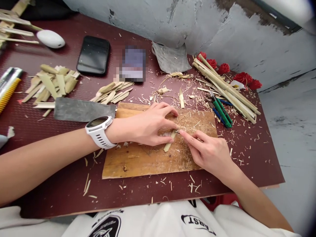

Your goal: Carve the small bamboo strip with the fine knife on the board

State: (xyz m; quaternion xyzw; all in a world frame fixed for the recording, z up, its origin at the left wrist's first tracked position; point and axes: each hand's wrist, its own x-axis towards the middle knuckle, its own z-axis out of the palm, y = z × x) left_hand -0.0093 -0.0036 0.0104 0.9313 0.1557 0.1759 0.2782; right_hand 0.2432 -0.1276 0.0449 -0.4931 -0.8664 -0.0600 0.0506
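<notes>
At the far left a yellow ribbed handle (11,90) lies on the maroon table (261,161), followed by a heap of short bamboo-like slivers (50,82), a flat grey slab (74,109) and, behind it, a black smartphone (93,54) with a dark screen. The white smartwatch (98,126) sits on the left wrist, just beside the slab. Next, on the scarred wooden board (135,163), the left hand (150,125) arches low, thumb and index finger narrowed onto a pale bamboo-like strip (169,144), holding it against the wood. The strip lies right at those fingertips, its long axis slanting from the wearer's side up and rightward; its near end sticks out past the thumb, and its far end meets the right hand (207,148). That hand is closed around a slim blade (177,131), mostly hidden, with the dark tip at the strip. Further right are a green-handled cutter (222,112), bundled stalks (227,89) and red artificial roses (243,79). No brand is legible on phone or watch; on the white shirt (150,220), the shield badge's lettering is too small, but "ARST" reads clearly to its right.
</notes>
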